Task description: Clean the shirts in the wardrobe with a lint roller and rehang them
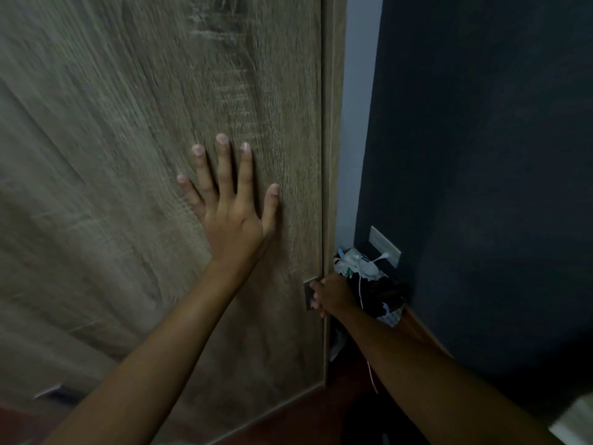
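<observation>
Gripping the small metal handle [308, 292] at the right edge of the wardrobe door [128, 155], the right hand [335, 295] was seen with its fingers curled round the plate. The door was spread upward and to the left of that grip, with a narrow upright strip [333, 123] of the same finish set just right of it. The left hand [231, 220] was laid flat on the door above and to the left of the grip. Its fingers [224, 168] were held straight and spread, directed up the panel, with nothing held. The door's long axis was set upright, though tilted by the wide-angle view, and its grain was run along that axis. Its surface was finished in a pale grey-brown wood pattern, partly blurred. Just right of the grip a heap of bags [359, 268] was piled against a dark wall [481, 155], below a white socket plate [383, 245], and a white cable [370, 370] was hung down from it. A reddish floor [305, 419] was shown beneath the grip.
</observation>
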The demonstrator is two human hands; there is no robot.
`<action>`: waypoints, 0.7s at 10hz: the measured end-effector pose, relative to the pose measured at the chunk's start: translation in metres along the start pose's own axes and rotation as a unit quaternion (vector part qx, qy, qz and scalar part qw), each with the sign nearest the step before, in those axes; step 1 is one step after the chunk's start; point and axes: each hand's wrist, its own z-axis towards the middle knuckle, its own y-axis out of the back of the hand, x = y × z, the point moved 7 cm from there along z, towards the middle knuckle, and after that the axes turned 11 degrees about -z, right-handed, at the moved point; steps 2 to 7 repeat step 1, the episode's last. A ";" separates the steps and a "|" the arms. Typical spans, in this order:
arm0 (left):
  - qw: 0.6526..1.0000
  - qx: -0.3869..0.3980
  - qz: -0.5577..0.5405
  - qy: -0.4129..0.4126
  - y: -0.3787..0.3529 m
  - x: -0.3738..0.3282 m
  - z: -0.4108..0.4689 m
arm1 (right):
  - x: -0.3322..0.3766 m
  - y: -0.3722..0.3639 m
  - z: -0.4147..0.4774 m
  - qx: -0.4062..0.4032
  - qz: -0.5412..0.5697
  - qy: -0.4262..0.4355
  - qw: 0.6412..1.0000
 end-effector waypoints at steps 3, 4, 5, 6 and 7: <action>0.995 0.025 -0.086 -0.034 -0.002 -0.018 -0.001 | 0.008 0.022 -0.005 -0.014 -0.057 0.005 0.998; 0.995 0.025 -0.086 -0.034 -0.002 -0.018 -0.001 | 0.008 0.022 -0.005 -0.014 -0.057 0.005 0.998; 0.995 0.025 -0.086 -0.034 -0.002 -0.018 -0.001 | 0.008 0.022 -0.005 -0.014 -0.057 0.005 0.998; 0.995 0.025 -0.086 -0.034 -0.002 -0.018 -0.001 | 0.008 0.022 -0.005 -0.014 -0.057 0.005 0.998; 0.995 0.025 -0.086 -0.034 -0.002 -0.018 -0.001 | 0.008 0.022 -0.005 -0.014 -0.057 0.005 0.998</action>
